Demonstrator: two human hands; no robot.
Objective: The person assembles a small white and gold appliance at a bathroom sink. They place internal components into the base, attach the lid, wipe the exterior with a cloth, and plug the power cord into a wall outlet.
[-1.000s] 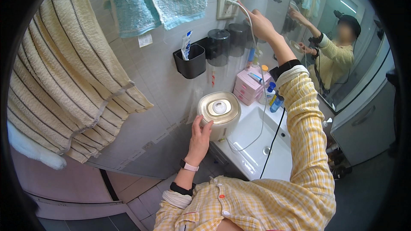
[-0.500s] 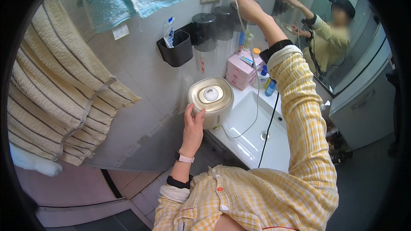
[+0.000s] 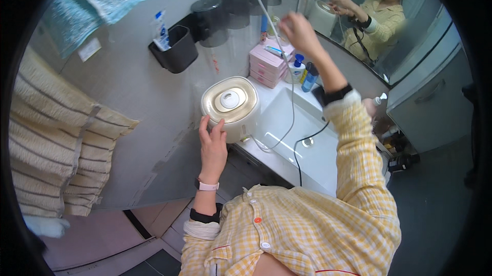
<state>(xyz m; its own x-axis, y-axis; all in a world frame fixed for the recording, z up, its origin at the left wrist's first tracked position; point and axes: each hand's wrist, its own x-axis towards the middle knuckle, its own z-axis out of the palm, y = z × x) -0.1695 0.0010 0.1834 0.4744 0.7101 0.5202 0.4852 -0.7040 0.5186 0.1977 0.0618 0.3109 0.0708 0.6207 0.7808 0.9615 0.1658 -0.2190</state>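
A white humidifier-like appliance with a gold oval top and a round white knob stands at the sink counter's left end, beside the wall. My left hand rests against its near left side, fingers spread over the upper edge. A thin white cord loops from the appliance's base over the basin and rises past my right hand to the top of the view. My right hand is raised close to that cord, its fingers loosely bent and slightly blurred. Nothing shows in them.
Around the white sink are a pink drawer box, a pump bottle and a blue bottle. A black cord crosses the basin. Dark cups and a black holder hang on the wall. Towels hang left; a mirror is right.
My right hand has come away from the plug at the wall socket, moving down and nearer. My left hand stays on the appliance. The view has shifted, and the socket is out of sight.
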